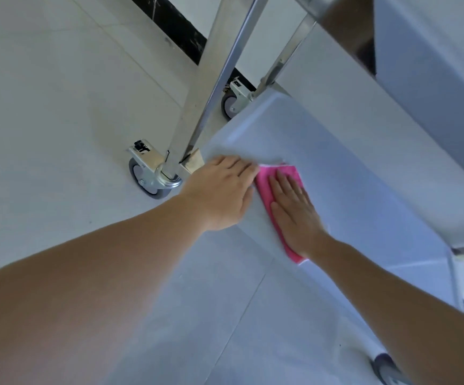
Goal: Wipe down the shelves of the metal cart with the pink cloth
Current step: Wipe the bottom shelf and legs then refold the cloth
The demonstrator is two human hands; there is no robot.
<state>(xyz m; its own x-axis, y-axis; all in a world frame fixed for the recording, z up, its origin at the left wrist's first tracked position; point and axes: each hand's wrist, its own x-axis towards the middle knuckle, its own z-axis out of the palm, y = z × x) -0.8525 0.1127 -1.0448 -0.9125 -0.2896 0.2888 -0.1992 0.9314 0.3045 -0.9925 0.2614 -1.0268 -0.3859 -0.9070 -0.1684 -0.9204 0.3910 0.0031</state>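
Wiping cart's bottom shelf (350, 173), near the corner post (197, 107).
I see R hand (294, 215), fingers flat, pressing pink cloth (265, 187); L hand (219, 190), fingers straight, steadies shelf edge beside post.

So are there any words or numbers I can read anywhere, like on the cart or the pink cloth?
None can be read here.
Pink cloth: plain, no label showing.
Bottom shelf of the cart: bare, no writing.
Metal post: only shine and reflections.
Caster wheel and its bracket: no stamped text visible; the black brake tab is too small to tell.
Floor tiles: no signs.
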